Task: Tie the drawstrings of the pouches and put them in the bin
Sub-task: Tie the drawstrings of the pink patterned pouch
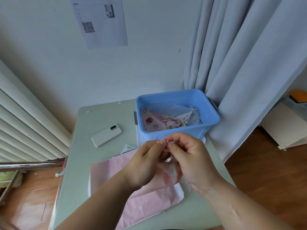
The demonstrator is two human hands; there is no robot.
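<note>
A pale curtain (240,63) is hanging at the far right, its folds falling just behind the bin; a ribbed radiator (25,122) is running along the left; between them a grey-green table (103,117) is carrying everything else. A pink pouch (113,173) is lying flat across the near half of the table, its gathered mouth lifting toward the right under the hands. At the far right of the table a blue bin (177,100) is sitting with its open top facing up, touching the curtain. A sheet of paper (99,22) with a printed code is hanging on the far wall.

The left hand (144,165) and the right hand (191,160) are meeting over the pouch's mouth, just near of the bin; the fingers (177,136) of both are curling in, thumb and forefinger tips clamping together on the thin pink drawstring (167,140) - the two pinches almost touching.

Inside the bin, other pouches (156,122) are lying in a heap - one pink with fruit prints, one white, one pale blue - their cords showing knots. A white phone (106,135) is lying face down at the left of the bin, well apart from the hands.
</note>
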